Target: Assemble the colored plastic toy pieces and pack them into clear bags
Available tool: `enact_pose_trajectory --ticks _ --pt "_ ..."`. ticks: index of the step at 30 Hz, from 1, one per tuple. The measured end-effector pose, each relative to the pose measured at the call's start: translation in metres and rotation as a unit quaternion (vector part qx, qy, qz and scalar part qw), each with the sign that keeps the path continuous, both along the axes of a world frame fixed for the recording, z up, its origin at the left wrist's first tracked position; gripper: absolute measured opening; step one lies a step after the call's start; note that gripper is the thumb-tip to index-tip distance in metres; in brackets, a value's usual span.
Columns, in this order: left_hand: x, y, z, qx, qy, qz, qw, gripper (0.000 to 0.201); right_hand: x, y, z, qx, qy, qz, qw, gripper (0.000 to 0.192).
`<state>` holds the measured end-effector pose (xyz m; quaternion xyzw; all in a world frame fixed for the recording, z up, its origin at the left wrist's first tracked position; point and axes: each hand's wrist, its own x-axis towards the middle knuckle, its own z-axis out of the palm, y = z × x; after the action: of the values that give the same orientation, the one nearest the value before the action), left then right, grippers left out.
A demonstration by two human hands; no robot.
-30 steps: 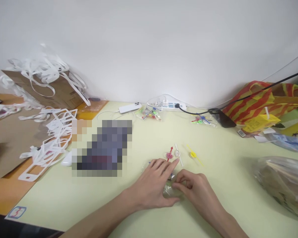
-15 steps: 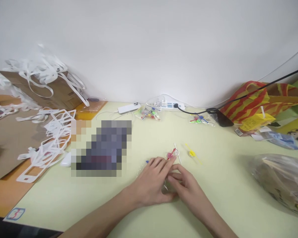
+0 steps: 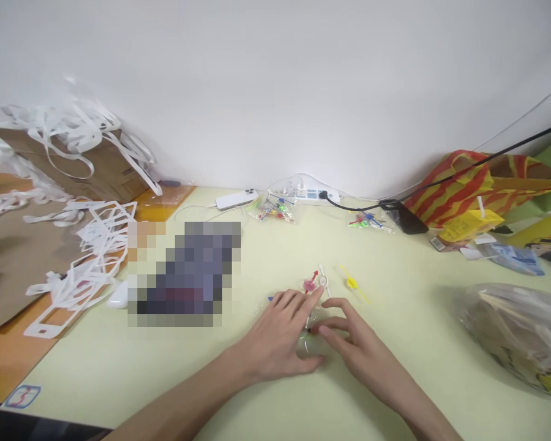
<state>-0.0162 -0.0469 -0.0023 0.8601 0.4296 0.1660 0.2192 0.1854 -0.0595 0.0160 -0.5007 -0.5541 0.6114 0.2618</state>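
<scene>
Both hands flat on tabletop (image 3: 395, 318): left hand (image 3: 275, 340) fingers spread, pinning clear bag (image 3: 308, 343); right hand (image 3: 358, 349) loosely open, touching bag edge; pink spinner (image 3: 310, 285) just beyond left fingertips.

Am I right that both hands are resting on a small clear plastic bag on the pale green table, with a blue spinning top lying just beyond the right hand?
Not quite: the head view shows the spinning top beyond the right hand is yellow, not blue. The rest holds: the left hand and the right hand both rest on the small clear plastic bag on the pale green table.
</scene>
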Motion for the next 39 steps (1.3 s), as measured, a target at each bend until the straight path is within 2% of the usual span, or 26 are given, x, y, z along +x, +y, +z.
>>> enact_pose_trajectory --ticks 3,6,12,17,19,21,25,27,31,39 --pt "0.0 0.0 0.0 0.0 -0.001 -0.002 1.0 0.106 -0.003 -0.002 -0.001 -0.032 0.051 0.024 0.998 0.046" --pt "0.0 0.0 -0.001 0.0 -0.003 -0.004 1.0 0.105 -0.002 -0.004 -0.005 -0.035 0.057 0.001 0.998 0.054" --pt "0.0 0.001 -0.003 0.01 0.008 0.008 1.0 0.108 0.001 -0.019 -0.013 -0.018 0.023 -0.09 0.996 0.046" --pt "-0.002 0.002 -0.003 0.005 0.011 0.0 1.0 0.113 0.017 -0.028 -0.017 0.003 -0.017 -0.09 0.996 0.039" --pt "-0.001 0.002 -0.003 0.006 0.012 0.004 1.0 0.112 0.026 -0.023 -0.015 0.044 -0.058 -0.071 0.995 0.038" --pt "-0.001 0.001 -0.002 0.002 0.012 0.006 1.0 0.112 0.032 -0.012 -0.013 0.121 -0.13 -0.029 0.984 0.033" --pt "0.0 0.0 0.0 -0.002 0.006 0.007 1.0 0.112 0.024 0.014 -0.015 0.27 -0.252 0.121 0.921 0.027" --pt "0.0 -0.001 0.0 0.0 0.004 0.007 1.0 0.111 0.013 0.023 -0.02 0.315 -0.272 0.159 0.895 0.026" --pt "-0.001 -0.001 -0.001 0.004 0.002 0.004 1.0 0.109 -0.005 0.031 -0.037 0.387 -0.274 0.149 0.868 0.025" --pt "-0.003 0.0 0.001 0.025 0.016 0.0 1.0 0.104 -0.013 0.026 -0.06 0.444 -0.233 0.059 0.863 0.027"
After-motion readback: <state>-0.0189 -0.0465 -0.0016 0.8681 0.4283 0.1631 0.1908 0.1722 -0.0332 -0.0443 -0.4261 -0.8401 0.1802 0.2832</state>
